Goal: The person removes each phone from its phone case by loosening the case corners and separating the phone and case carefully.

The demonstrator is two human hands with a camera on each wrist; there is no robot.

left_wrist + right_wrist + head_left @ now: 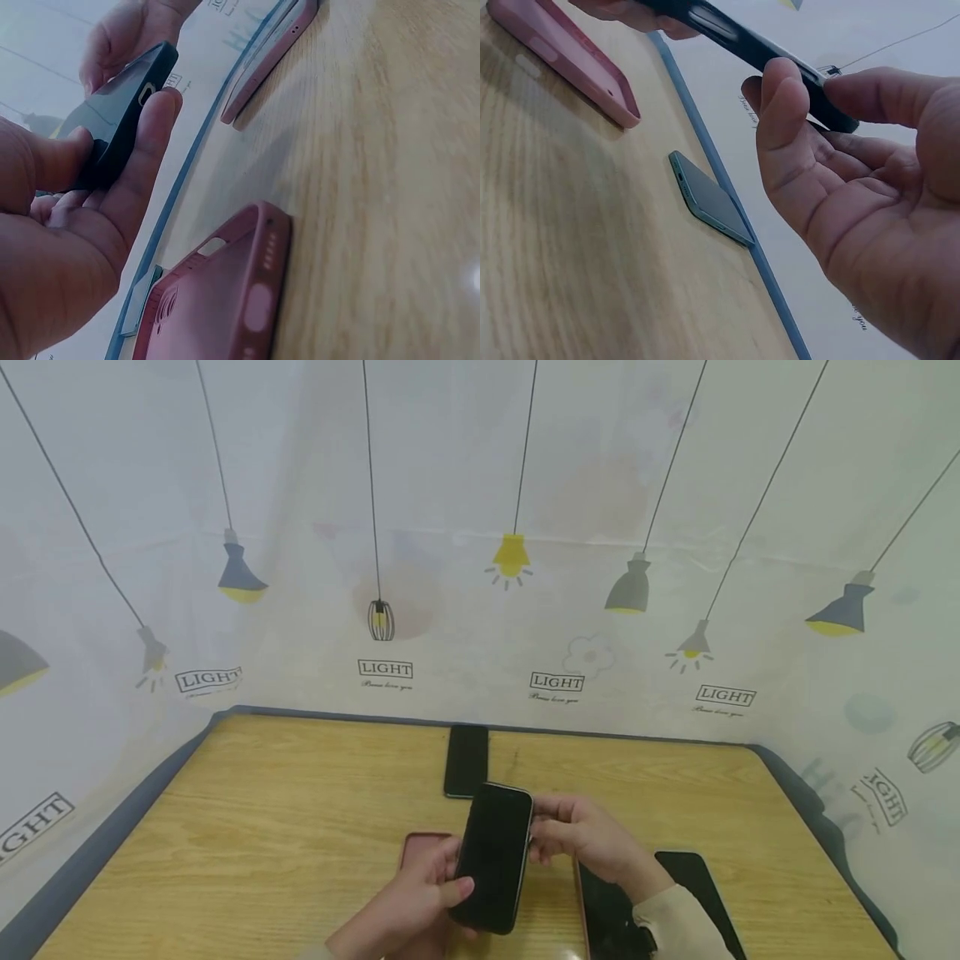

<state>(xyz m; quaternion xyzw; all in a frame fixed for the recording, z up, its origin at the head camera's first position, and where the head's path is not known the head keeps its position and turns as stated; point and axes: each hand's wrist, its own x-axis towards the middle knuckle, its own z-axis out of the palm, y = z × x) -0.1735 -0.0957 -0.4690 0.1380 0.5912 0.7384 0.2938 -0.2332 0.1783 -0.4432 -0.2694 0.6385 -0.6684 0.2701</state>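
Observation:
Above the table, a phone in a dark case (495, 860) is tilted with its black screen facing up. My left hand (416, 893) grips its lower left side, thumb over the screen's edge and fingers beneath. At the upper right edge, my right hand (588, 839) pinches the case between thumb and fingers, as the right wrist view shows closely. A pale strip of the phone's side shows along the case rim there. Below the left hand lies a hollow pink phone case (217, 292), its open side up, partly hidden by that hand in the head view.
A bare-looking phone (467, 760) lies near the far edge of the wooden table (262, 827). Right of the hands are a phone with a pink edge (607, 902) and another dark phone (690, 877), partly covered by the right forearm. A lamp-patterned sheet (450, 485) surrounds the table.

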